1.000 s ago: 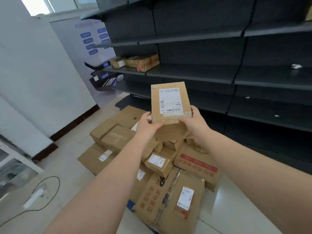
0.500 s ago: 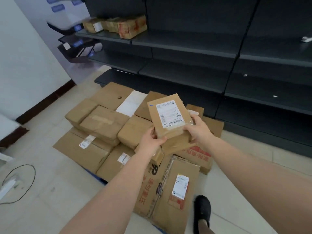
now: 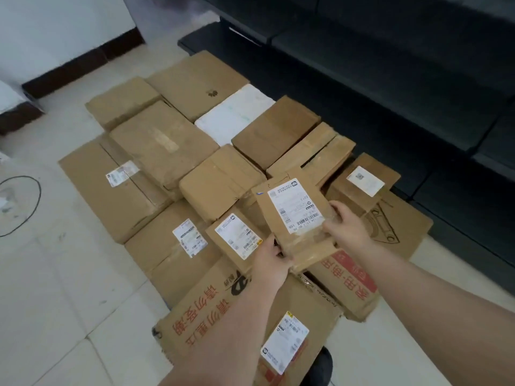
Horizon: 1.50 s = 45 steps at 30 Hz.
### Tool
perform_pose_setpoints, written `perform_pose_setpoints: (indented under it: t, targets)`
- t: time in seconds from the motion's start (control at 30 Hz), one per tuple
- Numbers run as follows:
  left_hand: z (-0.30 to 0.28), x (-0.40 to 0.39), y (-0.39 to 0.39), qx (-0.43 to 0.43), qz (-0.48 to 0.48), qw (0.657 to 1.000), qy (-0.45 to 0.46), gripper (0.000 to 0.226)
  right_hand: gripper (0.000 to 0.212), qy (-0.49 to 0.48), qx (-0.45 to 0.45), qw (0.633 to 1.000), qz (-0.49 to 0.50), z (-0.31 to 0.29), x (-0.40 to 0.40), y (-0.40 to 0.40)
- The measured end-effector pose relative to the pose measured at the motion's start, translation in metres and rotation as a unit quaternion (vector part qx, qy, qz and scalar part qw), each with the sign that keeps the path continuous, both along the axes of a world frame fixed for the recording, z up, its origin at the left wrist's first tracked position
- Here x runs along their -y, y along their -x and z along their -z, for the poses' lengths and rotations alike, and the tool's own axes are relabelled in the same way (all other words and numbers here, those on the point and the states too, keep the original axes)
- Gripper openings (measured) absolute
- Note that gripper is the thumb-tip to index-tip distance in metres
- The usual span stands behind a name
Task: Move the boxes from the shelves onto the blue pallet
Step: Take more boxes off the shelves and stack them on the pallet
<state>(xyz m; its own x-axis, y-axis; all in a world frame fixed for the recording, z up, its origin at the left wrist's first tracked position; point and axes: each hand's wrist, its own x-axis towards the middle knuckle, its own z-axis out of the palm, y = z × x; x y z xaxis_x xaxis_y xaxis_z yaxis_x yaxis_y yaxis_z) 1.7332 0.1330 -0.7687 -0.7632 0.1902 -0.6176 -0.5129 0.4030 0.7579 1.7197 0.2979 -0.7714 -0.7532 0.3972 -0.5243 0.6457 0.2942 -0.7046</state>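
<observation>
Hands grip a flat labelled box (image 3: 296, 218), left hand (image 3: 271, 260) pinching its near corner and right hand (image 3: 345, 228) its right edge, above the stacked boxes (image 3: 167, 143) hiding the pallet, apparently mid-placement; next comes lowering it onto a level spot.

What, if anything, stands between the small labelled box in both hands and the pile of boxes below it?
Nothing visible does. The small box, gripped by the left hand and right hand, hangs just above the stacked boxes.
</observation>
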Motion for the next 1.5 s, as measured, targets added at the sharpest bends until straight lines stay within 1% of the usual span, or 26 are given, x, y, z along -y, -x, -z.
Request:
perform_pose_setpoints:
  t: [0.1, 0.2, 0.3, 0.4, 0.5, 0.6, 0.67, 0.77, 0.87, 0.93, 1.0, 1.03, 1.13, 1.2, 1.27, 1.37, 1.43, 1.5]
  targets:
    - [0.046, 0.002, 0.015, 0.008, -0.027, 1.0, 0.001, 0.052, 0.063, 0.007, 0.012, 1.0, -0.02, 0.053, 0.002, 0.022]
    - [0.082, 0.002, 0.026, 0.019, -0.06, 0.998, -0.01, 0.058, 0.06, 0.038, 0.006, 0.999, 0.009, 0.096, 0.004, 0.038]
    - [0.103, -0.003, 0.034, 0.013, -0.064, 0.998, -0.013, 0.065, 0.059, 0.037, -0.001, 0.999, 0.033, 0.12, -0.007, 0.05]
    - [0.115, -0.007, 0.038, 0.021, -0.063, 0.998, -0.014, 0.066, 0.063, 0.042, 0.004, 0.999, 0.025, 0.128, -0.017, 0.057]
    - [0.117, -0.008, 0.038, 0.019, -0.073, 0.997, -0.021, 0.064, 0.072, -0.002, -0.008, 1.0, -0.011, 0.125, -0.014, 0.059]
    - [0.116, -0.01, 0.044, 0.014, -0.075, 0.997, -0.02, 0.071, 0.071, -0.023, -0.032, 0.999, -0.008, 0.124, -0.013, 0.067]
    - [0.113, -0.012, 0.047, 0.015, -0.071, 0.997, -0.016, 0.071, 0.069, -0.035, -0.046, 0.998, -0.019, 0.125, -0.013, 0.072]
    - [0.11, -0.014, 0.053, 0.027, -0.053, 0.998, -0.017, 0.061, 0.07, -0.09, -0.049, 0.993, -0.058, 0.131, -0.009, 0.081]
    - [0.115, -0.014, 0.059, 0.047, -0.063, 0.997, -0.026, 0.059, 0.072, -0.094, -0.016, 0.992, -0.084, 0.141, -0.004, 0.085]
    - [0.121, -0.011, 0.06, 0.057, -0.053, 0.997, -0.009, 0.05, 0.073, -0.092, 0.006, 0.989, -0.116, 0.152, 0.003, 0.086]
    - [0.129, -0.007, 0.06, 0.062, -0.04, 0.997, 0.015, 0.039, 0.074, -0.114, 0.028, 0.981, -0.152, 0.168, 0.011, 0.087]
    - [0.132, -0.006, 0.06, 0.062, -0.038, 0.997, 0.023, 0.037, 0.076, -0.119, 0.044, 0.979, -0.16, 0.176, 0.013, 0.088]
    - [0.142, -0.003, 0.061, 0.058, -0.028, 0.997, 0.048, 0.049, 0.083, -0.106, 0.068, 0.981, -0.147, 0.195, 0.015, 0.088]
    - [0.146, 0.001, 0.06, 0.058, -0.021, 0.996, 0.063, 0.05, 0.084, -0.095, 0.067, 0.982, -0.149, 0.197, 0.016, 0.088]
    - [0.146, 0.005, 0.058, 0.051, -0.012, 0.996, 0.076, 0.043, 0.088, -0.1, 0.092, 0.97, -0.202, 0.194, 0.02, 0.088]
    - [0.14, 0.015, 0.06, 0.04, -0.004, 0.995, 0.091, 0.03, 0.095, -0.145, 0.168, 0.927, -0.302, 0.182, 0.028, 0.084]
    - [0.13, 0.02, 0.061, 0.031, -0.006, 0.995, 0.091, 0.02, 0.088, -0.16, 0.194, 0.906, -0.339, 0.166, 0.029, 0.077]
    - [0.114, 0.026, 0.063, 0.021, 0.001, 0.995, 0.093, 0.014, 0.078, -0.156, 0.189, 0.914, -0.323, 0.145, 0.029, 0.065]
